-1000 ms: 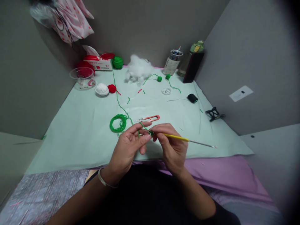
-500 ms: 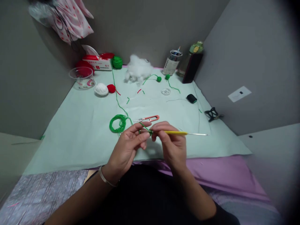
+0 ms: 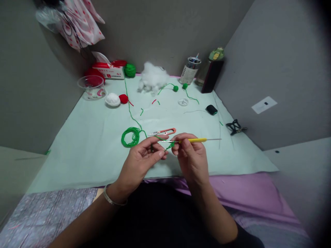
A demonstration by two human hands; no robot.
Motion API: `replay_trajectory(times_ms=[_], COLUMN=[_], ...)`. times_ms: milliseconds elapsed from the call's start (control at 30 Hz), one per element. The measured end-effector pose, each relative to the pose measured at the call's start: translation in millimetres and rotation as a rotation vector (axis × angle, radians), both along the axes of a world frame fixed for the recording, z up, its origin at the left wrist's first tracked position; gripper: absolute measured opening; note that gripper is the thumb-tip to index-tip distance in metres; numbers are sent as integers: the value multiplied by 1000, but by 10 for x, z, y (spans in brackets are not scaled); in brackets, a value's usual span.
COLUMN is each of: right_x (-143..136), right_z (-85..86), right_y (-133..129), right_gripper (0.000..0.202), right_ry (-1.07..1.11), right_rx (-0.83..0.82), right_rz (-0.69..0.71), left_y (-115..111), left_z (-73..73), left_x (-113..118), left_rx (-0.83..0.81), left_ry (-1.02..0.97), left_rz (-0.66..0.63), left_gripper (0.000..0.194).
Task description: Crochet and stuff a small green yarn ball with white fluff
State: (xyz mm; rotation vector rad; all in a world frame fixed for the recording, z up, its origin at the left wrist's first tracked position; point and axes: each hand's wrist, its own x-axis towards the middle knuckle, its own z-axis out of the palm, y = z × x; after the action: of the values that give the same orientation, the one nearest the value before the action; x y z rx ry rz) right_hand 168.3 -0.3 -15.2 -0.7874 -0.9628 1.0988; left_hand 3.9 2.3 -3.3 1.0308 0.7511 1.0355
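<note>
My right hand (image 3: pixel 192 155) is closed around the yellow handle of a crochet hook (image 3: pixel 197 140), its metal tip pointing left. A small green crocheted piece (image 3: pixel 172 145) hangs by the hook at my right fingertips. My left hand (image 3: pixel 144 155) holds green yarn, which runs over the index finger toward the hook; the thumb and fingers are curled in. Beyond the left hand lies a loose coil of green yarn (image 3: pixel 130 137), its strand leading back to a green yarn ball (image 3: pixel 130 70). Orange-handled thread snips (image 3: pixel 162 132) rest just past my fingertips.
White stuffing (image 3: pixel 153 77) sits at the back, near two small green balls (image 3: pixel 176 88) with yarn tails. On the left are a clear tub (image 3: pixel 91 88), a white ball (image 3: pixel 112 99) and a red ball (image 3: pixel 123 99). A pen jar (image 3: pixel 190 70) and bottle (image 3: pixel 207 74) stand back right.
The hook has drawn slightly back and up, showing its tip and the green piece. My hands have moved a little apart, with yarn stretched between them.
</note>
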Motion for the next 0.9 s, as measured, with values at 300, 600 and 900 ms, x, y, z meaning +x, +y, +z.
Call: replay_trajectory(times_ms=[300,600,900], right_x=[-4,-88,19], right_z=[-17,42,85], right_y=[-1,-37,18], right_gripper=[13,21,23], right_ry=[74,176,248], right_rx=[-34,-148,-252], right_rz=[53,127,352], left_y=[-4,3,4], left_z=[61,47,64], left_x=[-57,-14,-64], left_rx=[73,81,244], left_ry=[76,63,264], left_rz=[-24,-36,70], left_gripper=[35,42,38])
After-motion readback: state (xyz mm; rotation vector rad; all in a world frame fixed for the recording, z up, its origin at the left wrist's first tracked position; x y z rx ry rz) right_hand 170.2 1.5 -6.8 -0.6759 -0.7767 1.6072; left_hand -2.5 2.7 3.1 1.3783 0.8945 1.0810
